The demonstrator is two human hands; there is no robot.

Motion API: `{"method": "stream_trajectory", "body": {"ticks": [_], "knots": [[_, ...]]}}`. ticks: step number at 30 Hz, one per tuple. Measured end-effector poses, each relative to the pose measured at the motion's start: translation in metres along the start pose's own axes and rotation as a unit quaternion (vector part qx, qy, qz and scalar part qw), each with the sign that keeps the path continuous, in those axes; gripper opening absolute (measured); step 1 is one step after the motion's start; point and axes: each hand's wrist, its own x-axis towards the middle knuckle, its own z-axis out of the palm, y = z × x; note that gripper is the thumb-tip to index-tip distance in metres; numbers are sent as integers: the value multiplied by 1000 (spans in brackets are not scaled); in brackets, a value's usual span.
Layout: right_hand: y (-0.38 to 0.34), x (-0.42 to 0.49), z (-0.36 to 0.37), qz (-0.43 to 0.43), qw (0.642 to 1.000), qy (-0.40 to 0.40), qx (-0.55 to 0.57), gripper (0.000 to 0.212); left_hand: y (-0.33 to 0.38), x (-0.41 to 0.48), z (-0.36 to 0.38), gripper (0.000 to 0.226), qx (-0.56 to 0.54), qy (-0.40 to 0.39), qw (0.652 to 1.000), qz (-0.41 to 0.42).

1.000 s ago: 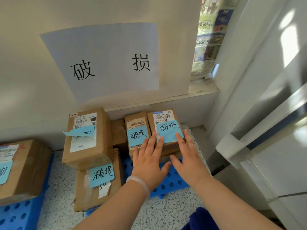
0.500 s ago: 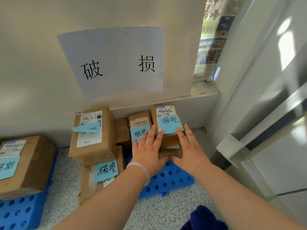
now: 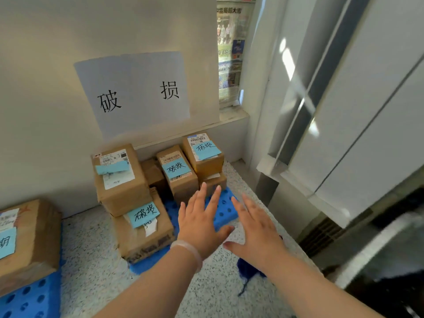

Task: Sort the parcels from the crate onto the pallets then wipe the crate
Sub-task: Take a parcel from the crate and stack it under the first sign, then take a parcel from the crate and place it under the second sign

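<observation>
Several brown cardboard parcels with blue sticky notes are stacked on a blue perforated pallet [image 3: 221, 211] against the wall. The rightmost small parcel [image 3: 204, 154] sits on top of another box, beside a narrow parcel [image 3: 177, 173]. A larger parcel [image 3: 119, 177] lies on a bottom parcel [image 3: 144, 230] at the left of the stack. My left hand [image 3: 199, 223] and my right hand [image 3: 257, 230] hover flat, fingers spread, in front of the stack and hold nothing. The crate is out of view.
A white paper sign [image 3: 135, 92] hangs on the wall above the stack. A second blue pallet [image 3: 29, 297] at the left carries another parcel [image 3: 27, 239]. A white door frame [image 3: 321, 134] stands close on the right. The floor is speckled.
Both hands have pulled back from the rightmost parcel, which they were touching before. That parcel now stays on the stack. The view has moved back and up.
</observation>
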Motion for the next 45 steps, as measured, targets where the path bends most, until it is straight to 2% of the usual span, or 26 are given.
{"method": "stream_trajectory", "body": {"ticks": [8, 14, 22, 30, 36, 45], "knots": [[15, -135, -11, 136, 988, 77, 1, 104, 70, -64, 15, 95, -33, -39, 989, 141], [40, -240, -25, 272, 956, 113, 21, 101, 149, -109, 34, 88, -48, -74, 962, 260], [101, -340, -19, 370, 913, 159, 57, 101, 250, -154, 68, 84, -41, -117, 922, 367], [187, -420, -25, 460, 870, 140, 110, 100, 333, -180, 119, 83, 3, -191, 912, 364], [248, -437, -21, 474, 864, 102, 136, 99, 376, -186, 152, 83, 29, -251, 917, 310], [350, -433, -21, 493, 836, 109, 213, 100, 450, -142, 208, 83, 11, -258, 929, 267]]}}
